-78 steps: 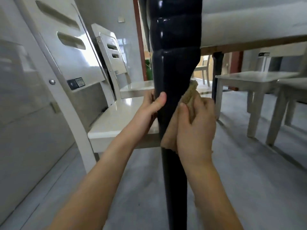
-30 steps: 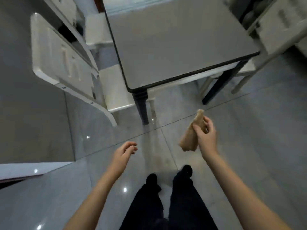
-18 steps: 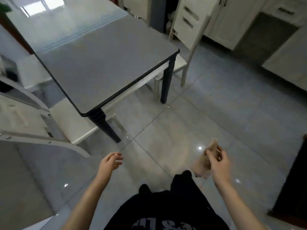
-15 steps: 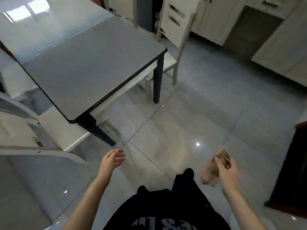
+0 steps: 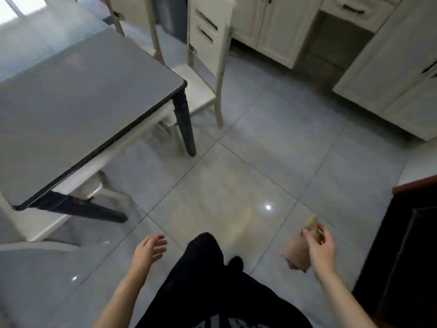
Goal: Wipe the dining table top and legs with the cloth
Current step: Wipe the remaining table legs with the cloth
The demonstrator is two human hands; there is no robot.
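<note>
The dining table (image 5: 78, 95) has a glossy grey top with a dark rim and fills the upper left. One dark leg (image 5: 185, 125) stands at its right corner; another dark leg (image 5: 92, 210) shows under the near corner. My right hand (image 5: 320, 250) hangs low at the right, shut on a crumpled tan cloth (image 5: 296, 253), well away from the table. My left hand (image 5: 149, 250) is empty with fingers spread, below the near corner. I stand on the tiled floor, dark trousers and shoes showing between my arms.
A white chair (image 5: 208, 43) stands beyond the table's right corner, and another white chair (image 5: 30, 221) is tucked at the near left. White cabinets (image 5: 390, 74) line the back right. A dark wooden piece of furniture (image 5: 406, 256) borders the right edge.
I have risen from crouching at a leg, where both hands held it with the cloth. The view has since turned right along the table; the right hand has carried the cloth lower and rightward.
</note>
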